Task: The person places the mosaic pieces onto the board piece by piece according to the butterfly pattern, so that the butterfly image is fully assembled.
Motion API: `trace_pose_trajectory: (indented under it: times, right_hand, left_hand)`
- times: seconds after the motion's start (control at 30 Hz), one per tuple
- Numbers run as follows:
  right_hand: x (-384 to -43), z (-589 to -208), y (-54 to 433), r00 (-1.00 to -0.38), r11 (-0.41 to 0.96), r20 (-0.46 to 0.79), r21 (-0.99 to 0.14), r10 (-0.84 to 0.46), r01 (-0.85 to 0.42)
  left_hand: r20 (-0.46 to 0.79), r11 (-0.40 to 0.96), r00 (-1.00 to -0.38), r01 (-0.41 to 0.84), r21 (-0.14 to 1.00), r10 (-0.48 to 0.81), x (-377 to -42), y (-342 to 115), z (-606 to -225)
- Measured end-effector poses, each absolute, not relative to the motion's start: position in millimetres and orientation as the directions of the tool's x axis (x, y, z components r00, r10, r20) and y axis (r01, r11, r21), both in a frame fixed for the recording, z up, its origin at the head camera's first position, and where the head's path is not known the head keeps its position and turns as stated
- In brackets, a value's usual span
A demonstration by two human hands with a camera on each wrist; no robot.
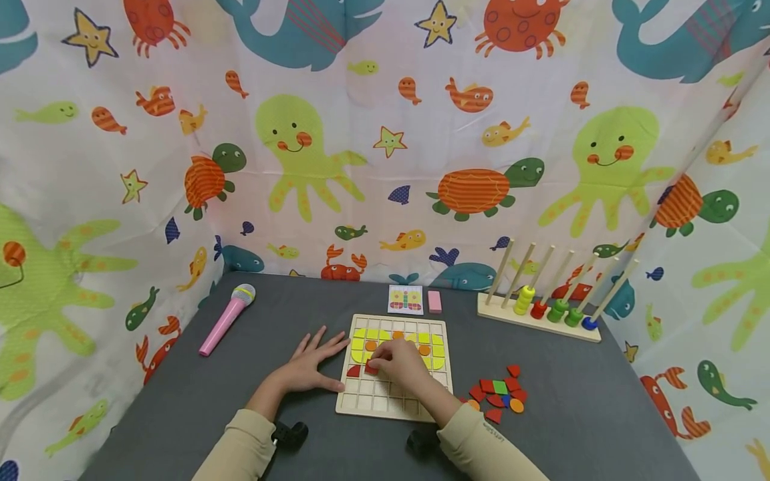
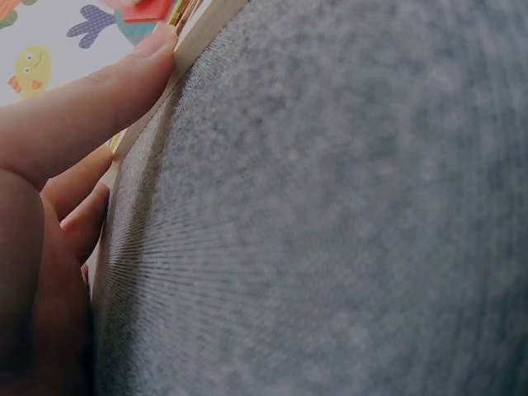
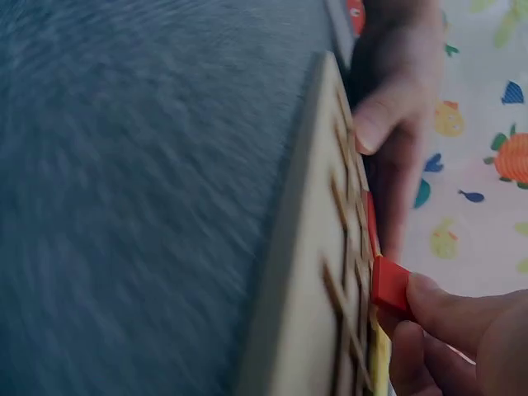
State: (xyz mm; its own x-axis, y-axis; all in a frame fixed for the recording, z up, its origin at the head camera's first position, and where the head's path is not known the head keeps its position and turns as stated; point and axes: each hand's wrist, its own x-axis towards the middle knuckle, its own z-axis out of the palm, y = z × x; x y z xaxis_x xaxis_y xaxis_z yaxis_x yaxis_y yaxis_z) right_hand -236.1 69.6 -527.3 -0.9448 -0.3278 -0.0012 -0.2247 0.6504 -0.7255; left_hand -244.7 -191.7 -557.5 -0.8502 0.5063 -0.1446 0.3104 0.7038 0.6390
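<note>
A wooden grid board (image 1: 367,402) lies on the table, its upper rows holding yellow pieces (image 1: 438,351) and several orange discs (image 1: 371,346). One red piece with a curved edge (image 1: 353,371) sits in a cell at the left. My right hand (image 1: 404,364) pinches a red tile (image 3: 389,285) between thumb and finger, right at the board's surface beside that red piece. Spread and fairly straight, the fingers of my left hand (image 1: 305,369) rest along the board's left side, with the thumb touching its edge. The right hand covers some of the middle cells.
Loose red, orange, green and blue pieces (image 1: 494,399) lie right of the board. Behind it are a picture card (image 1: 406,299) and a pink block (image 1: 434,302). A peg rack with coloured beads (image 1: 547,319) stands back right; a pink toy microphone (image 1: 225,321) lies left.
</note>
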Motion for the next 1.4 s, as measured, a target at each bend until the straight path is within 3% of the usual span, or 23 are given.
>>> trace_pose_trajectory:
  times: [0.57, 1.4]
  right_hand:
    - [-230.1, -527.8, 54.3, -0.953, 0.753, -0.01, -0.616, -0.302, -0.232]
    - [-212.5, -498.8, 131.3, -0.979, 0.674, 0.051, -0.718, -0.199, -0.174]
  left_hand:
    - [-0.127, 0.696, -0.852, 0.32, 0.643, 0.509, -245.9, -194.3, -560.1]
    - [-0.131, 0.69, -0.854, 0.306, 0.656, 0.504, -245.3, -193.4, -560.7]
